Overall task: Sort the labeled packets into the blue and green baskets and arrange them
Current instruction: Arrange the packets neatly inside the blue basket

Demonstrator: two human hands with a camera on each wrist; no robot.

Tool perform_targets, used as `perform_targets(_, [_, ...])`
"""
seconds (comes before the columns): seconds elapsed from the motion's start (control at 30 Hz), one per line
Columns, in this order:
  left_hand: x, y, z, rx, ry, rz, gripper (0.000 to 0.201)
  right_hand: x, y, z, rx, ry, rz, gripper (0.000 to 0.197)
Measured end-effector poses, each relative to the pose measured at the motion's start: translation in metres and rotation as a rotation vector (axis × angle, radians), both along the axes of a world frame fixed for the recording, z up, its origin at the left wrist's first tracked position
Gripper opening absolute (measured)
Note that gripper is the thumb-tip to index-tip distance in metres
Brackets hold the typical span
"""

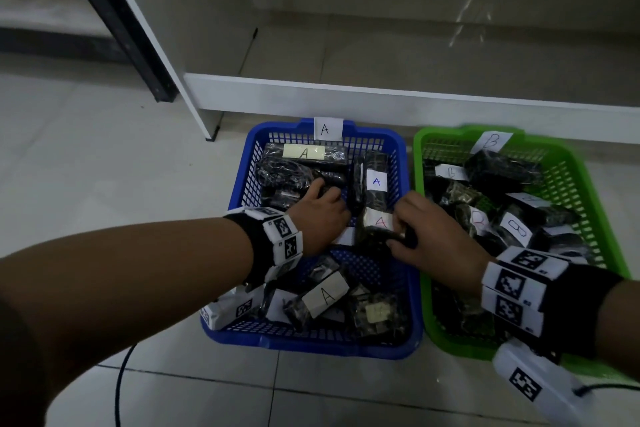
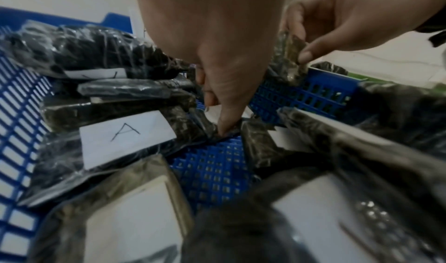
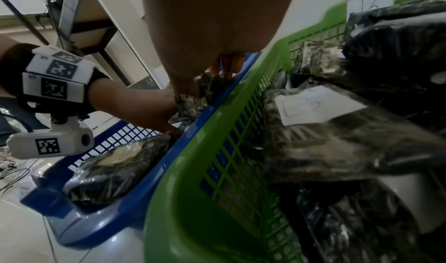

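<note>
The blue basket (image 1: 311,347), tagged A, holds several dark plastic packets with white A labels. Beside it on the right, the green basket (image 1: 450,347), tagged B, holds several packets labelled B. My left hand (image 1: 325,208) reaches into the middle of the blue basket. In the left wrist view one straight finger (image 2: 225,126) presses on a packet's edge near the basket floor (image 2: 212,168). My right hand (image 1: 398,229) grips an upright A packet (image 1: 377,222) by the blue basket's right wall, thumb on one side and fingers on the other; it is the same packet (image 2: 287,65) (image 3: 207,87).
Both baskets stand on a pale tiled floor in front of a white shelf unit (image 1: 381,97) with a dark leg (image 1: 138,55) at the left. A black cable (image 1: 119,388) runs over the tiles near the blue basket's front left corner.
</note>
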State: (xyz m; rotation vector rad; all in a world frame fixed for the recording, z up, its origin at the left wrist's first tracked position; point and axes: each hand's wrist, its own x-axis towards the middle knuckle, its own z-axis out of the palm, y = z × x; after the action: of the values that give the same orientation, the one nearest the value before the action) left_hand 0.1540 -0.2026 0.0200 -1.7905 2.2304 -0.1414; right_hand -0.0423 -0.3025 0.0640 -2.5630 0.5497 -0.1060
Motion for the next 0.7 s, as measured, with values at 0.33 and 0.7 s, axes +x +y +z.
perform_targets(0.33, [0.005,0.0,0.006,0.197,0.138,-0.06,0.04,0.003,-0.014,-0.003,-0.023,-0.247,-0.26,0.027])
perform_targets(0.7, [-0.01,-0.015,0.005,0.295,0.746,0.377,0.033,0.001,-0.015,-0.005,-0.085,-0.291,-0.276,0.03])
